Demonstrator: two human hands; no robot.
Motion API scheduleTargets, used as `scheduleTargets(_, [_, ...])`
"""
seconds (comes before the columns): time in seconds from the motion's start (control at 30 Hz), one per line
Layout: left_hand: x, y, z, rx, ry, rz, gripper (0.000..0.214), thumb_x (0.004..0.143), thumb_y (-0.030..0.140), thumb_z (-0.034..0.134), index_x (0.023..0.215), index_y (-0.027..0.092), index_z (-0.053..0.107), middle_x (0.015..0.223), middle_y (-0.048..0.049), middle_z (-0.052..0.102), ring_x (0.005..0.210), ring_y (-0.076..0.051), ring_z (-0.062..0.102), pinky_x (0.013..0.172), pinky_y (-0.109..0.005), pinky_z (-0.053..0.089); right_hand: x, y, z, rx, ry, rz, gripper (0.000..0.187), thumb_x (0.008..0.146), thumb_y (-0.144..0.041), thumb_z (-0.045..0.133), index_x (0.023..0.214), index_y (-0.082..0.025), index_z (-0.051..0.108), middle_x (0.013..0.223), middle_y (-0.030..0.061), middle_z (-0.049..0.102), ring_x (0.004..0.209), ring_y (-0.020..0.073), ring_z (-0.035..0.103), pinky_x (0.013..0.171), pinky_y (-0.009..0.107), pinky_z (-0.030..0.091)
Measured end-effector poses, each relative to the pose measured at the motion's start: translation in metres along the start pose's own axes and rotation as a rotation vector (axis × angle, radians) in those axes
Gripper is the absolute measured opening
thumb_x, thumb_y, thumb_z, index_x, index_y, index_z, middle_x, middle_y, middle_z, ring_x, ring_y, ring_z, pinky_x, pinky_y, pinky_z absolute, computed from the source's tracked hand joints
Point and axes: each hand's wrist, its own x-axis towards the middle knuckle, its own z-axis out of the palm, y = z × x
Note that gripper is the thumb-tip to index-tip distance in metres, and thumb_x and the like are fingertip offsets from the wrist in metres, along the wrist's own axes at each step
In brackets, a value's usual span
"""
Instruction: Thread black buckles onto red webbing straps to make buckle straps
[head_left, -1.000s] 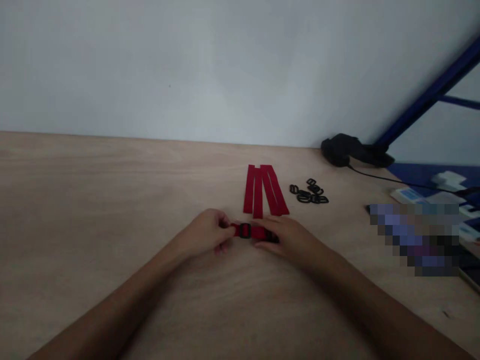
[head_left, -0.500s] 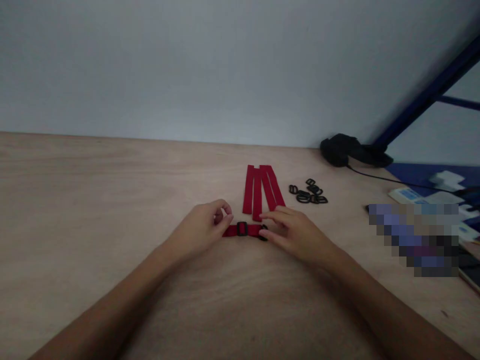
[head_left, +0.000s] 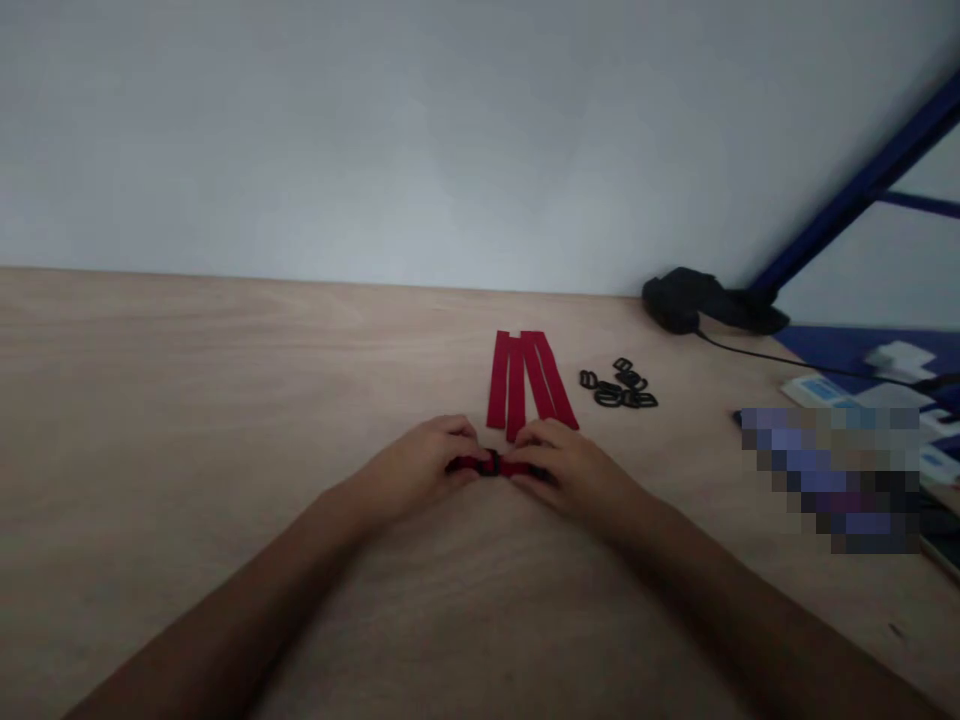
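A short red webbing strap (head_left: 514, 467) lies crosswise between my hands, threaded through a black slide buckle (head_left: 490, 463). My left hand (head_left: 427, 460) has its fingers closed around the strap's left end, with the thumb close to the buckle. On the other side, my right hand (head_left: 570, 465) grips the right part of the strap, where a dark ring or buckle is mostly covered by the fingers. Just beyond the hands, several flat red webbing strips (head_left: 516, 385) lie side by side on the table.
Several loose black buckles (head_left: 619, 390) lie right of the strips. A black cap-like object (head_left: 690, 298) with a cable (head_left: 765, 352) sits by the wall. Papers and a blurred-out patch occupy the right side of the wooden table (head_left: 225, 400).
Both hands have closed onto the strap, which lay between loosely held fingers before. The buckle now appears slightly turned and partly covered by the left thumb.
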Motion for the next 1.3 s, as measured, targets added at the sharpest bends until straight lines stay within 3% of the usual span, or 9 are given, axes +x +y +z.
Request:
scheduleTargets(0.23, [-0.004, 0.003, -0.009, 0.142, -0.032, 0.003, 0.023, 0.089, 0.018, 0.053, 0.103, 0.022, 0.071, 0.099, -0.0063, 0.061, 0.093, -0.02, 0.057, 0.084, -0.031, 0.047, -0.003, 0.004, -0.014, -0.012, -0.072, -0.022, 0.016, 0.081, -0.021, 0.069, 0.097, -0.019, 0.072, 0.103, 0.0093, 0.064, 0.096, 0.0216, 0.057, 0.084, 0.035, 0.048])
scheduleTargets(0.37, [-0.004, 0.007, -0.005, 0.174, -0.004, 0.031, 0.021, 0.089, 0.03, 0.058, 0.102, 0.02, 0.07, 0.106, -0.0078, 0.061, 0.099, -0.022, 0.056, 0.088, -0.034, 0.048, -0.003, 0.003, -0.015, -0.068, -0.111, -0.058, 0.019, 0.085, -0.021, 0.064, 0.102, -0.02, 0.073, 0.108, 0.0104, 0.064, 0.098, 0.0224, 0.057, 0.084, 0.036, 0.048])
scheduleTargets(0.5, [0.0, 0.007, 0.002, 0.156, 0.031, 0.073, 0.022, 0.093, 0.025, 0.052, 0.107, 0.019, 0.067, 0.107, -0.0067, 0.064, 0.101, -0.02, 0.057, 0.092, -0.032, 0.047, -0.005, 0.005, -0.015, -0.079, -0.157, -0.118, 0.025, 0.091, -0.023, 0.056, 0.111, -0.024, 0.07, 0.116, 0.0098, 0.062, 0.103, 0.0227, 0.056, 0.088, 0.037, 0.047])
scheduleTargets(0.77, [0.001, -0.001, -0.001, 0.214, 0.012, 0.09, 0.023, 0.092, 0.021, 0.051, 0.105, 0.02, 0.07, 0.107, -0.0077, 0.063, 0.1, -0.02, 0.058, 0.091, -0.033, 0.047, -0.004, 0.001, -0.012, 0.004, -0.093, 0.04, 0.016, 0.08, -0.02, 0.067, 0.096, -0.019, 0.065, 0.101, 0.0074, 0.064, 0.097, 0.0225, 0.056, 0.085, 0.037, 0.048])
scheduleTargets(0.9, [-0.001, 0.0, -0.001, 0.174, 0.027, 0.077, 0.021, 0.09, 0.019, 0.054, 0.103, 0.019, 0.071, 0.106, -0.0084, 0.062, 0.098, -0.02, 0.057, 0.089, -0.033, 0.047, -0.004, -0.001, -0.007, 0.053, -0.024, 0.113, 0.033, 0.076, -0.024, 0.072, 0.106, -0.018, 0.06, 0.11, 0.0098, 0.061, 0.103, 0.0246, 0.054, 0.089, 0.04, 0.047])
scheduleTargets(1.1, [-0.001, 0.003, 0.0, 0.151, 0.008, 0.118, 0.04, 0.088, 0.013, 0.051, 0.124, 0.028, 0.06, 0.109, -0.0067, 0.058, 0.101, -0.021, 0.052, 0.091, -0.035, 0.045, -0.002, -0.005, -0.003, 0.114, -0.006, 0.108, 0.038, 0.068, -0.012, 0.068, 0.103, -0.016, 0.057, 0.106, 0.0096, 0.058, 0.101, 0.0238, 0.053, 0.088, 0.038, 0.047])
scheduleTargets(1.3, [-0.001, 0.008, 0.003, 0.191, -0.023, 0.127, 0.036, 0.088, 0.015, 0.051, 0.117, 0.031, 0.066, 0.105, -0.0069, 0.055, 0.102, -0.023, 0.049, 0.091, -0.038, 0.043, -0.003, -0.009, -0.001, 0.106, -0.036, 0.097, 0.029, 0.069, -0.013, 0.063, 0.098, -0.015, 0.06, 0.103, 0.0097, 0.052, 0.091, 0.021, 0.054, 0.082, 0.035, 0.05])
